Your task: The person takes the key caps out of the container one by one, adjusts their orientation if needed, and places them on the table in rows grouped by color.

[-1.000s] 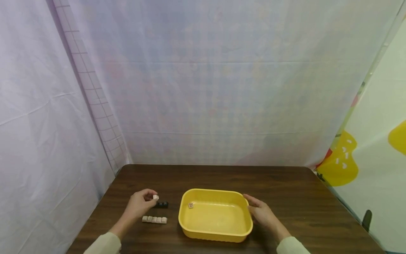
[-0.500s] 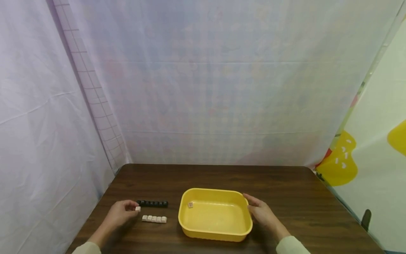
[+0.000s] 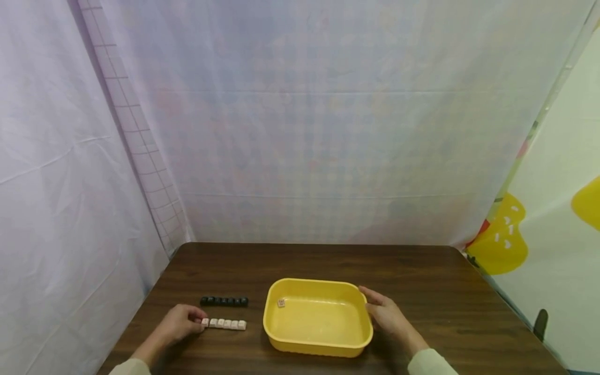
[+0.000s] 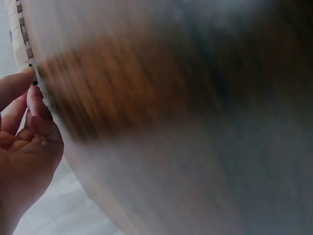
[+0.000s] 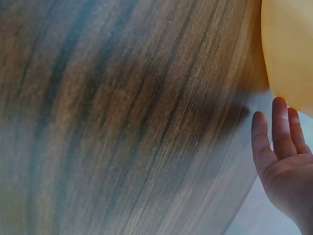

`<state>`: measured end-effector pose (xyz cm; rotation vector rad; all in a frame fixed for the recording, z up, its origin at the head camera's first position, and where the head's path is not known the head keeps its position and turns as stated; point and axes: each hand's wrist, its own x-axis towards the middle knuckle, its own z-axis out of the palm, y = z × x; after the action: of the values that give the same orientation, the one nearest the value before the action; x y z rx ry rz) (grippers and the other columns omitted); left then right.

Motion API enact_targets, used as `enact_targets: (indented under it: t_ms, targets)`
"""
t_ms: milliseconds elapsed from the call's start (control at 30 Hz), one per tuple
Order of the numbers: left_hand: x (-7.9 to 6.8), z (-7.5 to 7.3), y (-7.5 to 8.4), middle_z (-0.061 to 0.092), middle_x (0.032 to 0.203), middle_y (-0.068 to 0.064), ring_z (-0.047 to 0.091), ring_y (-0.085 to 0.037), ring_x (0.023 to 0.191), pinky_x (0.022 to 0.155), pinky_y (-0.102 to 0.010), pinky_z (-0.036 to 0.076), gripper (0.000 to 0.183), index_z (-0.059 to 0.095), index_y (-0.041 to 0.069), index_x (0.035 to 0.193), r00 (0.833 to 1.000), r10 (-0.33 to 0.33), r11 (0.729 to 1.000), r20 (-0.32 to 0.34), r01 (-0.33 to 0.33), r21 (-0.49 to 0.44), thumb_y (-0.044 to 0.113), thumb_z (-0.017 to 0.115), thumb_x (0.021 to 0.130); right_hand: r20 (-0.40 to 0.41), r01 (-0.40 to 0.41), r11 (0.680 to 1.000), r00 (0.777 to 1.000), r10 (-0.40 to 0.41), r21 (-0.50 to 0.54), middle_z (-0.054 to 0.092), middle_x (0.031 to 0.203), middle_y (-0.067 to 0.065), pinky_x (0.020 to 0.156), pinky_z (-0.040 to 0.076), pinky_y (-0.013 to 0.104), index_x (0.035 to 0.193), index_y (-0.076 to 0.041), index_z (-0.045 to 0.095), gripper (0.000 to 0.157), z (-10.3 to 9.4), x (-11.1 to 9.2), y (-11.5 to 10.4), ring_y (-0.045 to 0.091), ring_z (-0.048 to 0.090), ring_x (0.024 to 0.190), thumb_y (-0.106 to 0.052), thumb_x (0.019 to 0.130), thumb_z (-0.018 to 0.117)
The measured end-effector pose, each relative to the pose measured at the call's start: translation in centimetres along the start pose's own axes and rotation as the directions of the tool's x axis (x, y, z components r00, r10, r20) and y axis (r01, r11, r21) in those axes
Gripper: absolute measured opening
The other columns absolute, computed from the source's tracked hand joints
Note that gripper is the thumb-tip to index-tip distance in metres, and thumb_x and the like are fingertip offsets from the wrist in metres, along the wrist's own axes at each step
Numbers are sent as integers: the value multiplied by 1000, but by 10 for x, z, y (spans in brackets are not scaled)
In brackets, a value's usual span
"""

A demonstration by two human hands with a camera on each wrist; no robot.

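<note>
My left hand (image 3: 177,324) pinches a white keycap (image 3: 204,323) between thumb and fingertips at the left end of a row of white keycaps (image 3: 227,324). In the left wrist view, fingers and thumb meet at the end of that row, and the pinched keycap is mostly hidden. Just behind lies a parallel row of black keycaps (image 3: 224,301). A yellow plastic basin (image 3: 319,350) stands to the right, with one small whitish keycap (image 3: 281,303) inside near its left wall. My right hand (image 3: 389,316) rests against the basin's right side; the right wrist view shows its fingers extended.
All of this sits on a dark brown wood-grain table (image 3: 422,281). A pale curtain (image 3: 328,130) hangs behind its far edge. White cloth (image 3: 56,208) hangs at the left, and a sheet with yellow shapes (image 3: 503,245) at the right.
My left hand has carried the white keycap from near the black row leftward and toward me, down to the left end of the white row. The right hand and basin have stayed put.
</note>
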<state>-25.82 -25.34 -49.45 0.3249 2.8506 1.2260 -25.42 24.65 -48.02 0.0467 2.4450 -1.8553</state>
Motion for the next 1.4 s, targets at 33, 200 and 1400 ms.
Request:
enact_targets:
  t_ms: [33,200,1400]
  targets:
    - [0,1,-1,64,76,0,56,-16,73,64,-27,45,17,73,-1,88,1000,3,1000,5,-3,-4,-2,74,71,1,1,1000,1000,-1,2,64,95,15,58,51,30,144,5,44,50,0,0,0,18,58,69,0,95,52]
    - [2,3,-1,63,76,0,56,-16,73,64,-27,45,20,73,-1,90,1000,1,1000,2,-1,-12,-3,74,71,-6,-6,1000,1000,6,-1,63,90,13,55,48,29,144,4,45,51,0,0,-1,17,55,65,0,95,52]
    - [67,73,120,55,123,-12,55,-34,112,90,-54,48,33,69,9,118,996,93,995,-17,-92,27,23,76,89,-10,-4,1000,1000,4,-24,61,84,10,51,45,28,144,4,45,49,1,2,1,17,53,61,0,96,50]
